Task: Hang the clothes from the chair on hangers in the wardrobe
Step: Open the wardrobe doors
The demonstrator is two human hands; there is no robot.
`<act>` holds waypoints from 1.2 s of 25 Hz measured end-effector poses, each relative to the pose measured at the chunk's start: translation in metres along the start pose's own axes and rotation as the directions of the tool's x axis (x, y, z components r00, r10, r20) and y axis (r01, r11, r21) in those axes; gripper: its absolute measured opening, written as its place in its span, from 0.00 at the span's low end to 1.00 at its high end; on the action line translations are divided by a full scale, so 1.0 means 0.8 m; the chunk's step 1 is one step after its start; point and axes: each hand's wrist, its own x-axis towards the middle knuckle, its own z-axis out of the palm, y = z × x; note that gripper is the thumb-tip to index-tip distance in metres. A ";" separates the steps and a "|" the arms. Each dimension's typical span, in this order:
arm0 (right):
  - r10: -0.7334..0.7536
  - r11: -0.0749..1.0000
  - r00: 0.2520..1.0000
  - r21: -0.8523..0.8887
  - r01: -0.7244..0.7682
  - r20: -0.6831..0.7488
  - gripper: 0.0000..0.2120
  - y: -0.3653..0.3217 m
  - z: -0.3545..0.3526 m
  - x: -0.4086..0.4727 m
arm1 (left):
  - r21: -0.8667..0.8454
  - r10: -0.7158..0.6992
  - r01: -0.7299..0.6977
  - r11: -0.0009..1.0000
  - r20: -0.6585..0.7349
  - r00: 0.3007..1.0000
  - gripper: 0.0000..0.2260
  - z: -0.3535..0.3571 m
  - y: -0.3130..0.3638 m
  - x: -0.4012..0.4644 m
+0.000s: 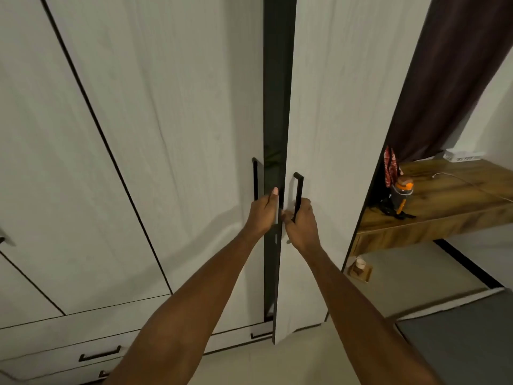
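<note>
A pale wood-grain wardrobe fills the head view. Its right door stands ajar, with a dark gap between it and the left door. My right hand grips the black bar handle of the right door. My left hand holds the inner edge of the left door beside its black handle, thumb pointing up. The wardrobe's inside is too dark to make out. No chair, clothes or hangers are in view.
Drawers with black handles run along the wardrobe's base. To the right, a wooden shelf carries an orange-and-grey bottle and a white cable. A dark curtain hangs above it. A small cup sits on the floor.
</note>
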 end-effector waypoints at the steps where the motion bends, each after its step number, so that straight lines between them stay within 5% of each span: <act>1: -0.008 1.000 1.000 0.014 0.008 -0.014 0.19 0.003 -0.009 -0.014 | -0.019 -0.012 0.013 1.000 0.054 0.998 0.25 0.012 0.002 -0.009; 3: -0.028 0.999 0.999 0.018 0.029 -0.045 0.27 0.010 -0.024 -0.041 | -0.038 0.006 -0.002 0.999 0.114 0.993 0.28 0.035 0.001 -0.029; 11: -0.066 0.996 0.955 -0.074 0.046 -0.289 0.26 0.048 -0.089 -0.108 | -0.051 0.158 -0.150 0.987 0.323 0.933 0.19 0.085 0.019 -0.096; 20: -0.151 0.988 0.925 -0.079 0.132 -0.349 0.21 0.093 -0.192 -0.144 | -0.053 0.375 -0.399 0.915 0.475 0.796 0.20 0.168 0.019 -0.118; 30: -0.017 0.999 0.933 -0.037 0.004 -0.359 0.26 0.170 -0.317 -0.141 | 0.066 0.528 -0.681 0.729 0.579 0.621 0.35 0.305 0.056 -0.120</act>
